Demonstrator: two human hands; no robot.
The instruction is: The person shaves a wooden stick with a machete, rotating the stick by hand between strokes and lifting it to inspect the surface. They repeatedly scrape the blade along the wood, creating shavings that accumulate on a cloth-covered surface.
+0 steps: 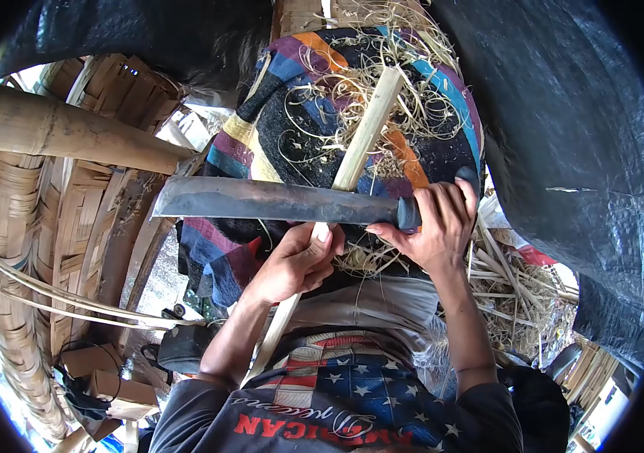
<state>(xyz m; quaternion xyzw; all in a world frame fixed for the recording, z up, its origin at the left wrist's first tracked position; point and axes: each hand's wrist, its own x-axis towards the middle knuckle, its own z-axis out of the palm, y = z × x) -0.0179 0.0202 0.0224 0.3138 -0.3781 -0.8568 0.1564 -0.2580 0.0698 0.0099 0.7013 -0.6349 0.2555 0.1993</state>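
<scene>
The person's left hand (299, 264) is closed round a pale bamboo strip (371, 124), the thumb pressed along its top just on the near side of the blade. The right hand (439, 219) is wrapped round the dark handle of a machete (276, 200), to the right of the left hand. The broad blade lies crosswise over the strip, its tip pointing out to the left, past the left hand.

Good work here seems to call for a firm left grip and a low, even blade angle, with light pressure so the steel skims rather than bites. The left thumb sits very near the blade, so a slip that way would be the main danger; gripping a little further back would be safer.

Just beyond both hands, under the strip, is a striped cloth (261, 162), and curly shavings (420, 106) lie heaped on it around the strip's far end. These loose curls could snag or hide the strip. Nearer the body than the left hand, the strip slants down across the shirt (352, 377). Further left of that hand are a thick bamboo pole (72, 132), woven panels (84, 249) and cardboard boxes (122, 392); the pole leaves the blade tip limited room for a wide swing. Right of the right hand hangs dark sheeting (579, 151), with a litter of thin strips (514, 294) below it.
</scene>
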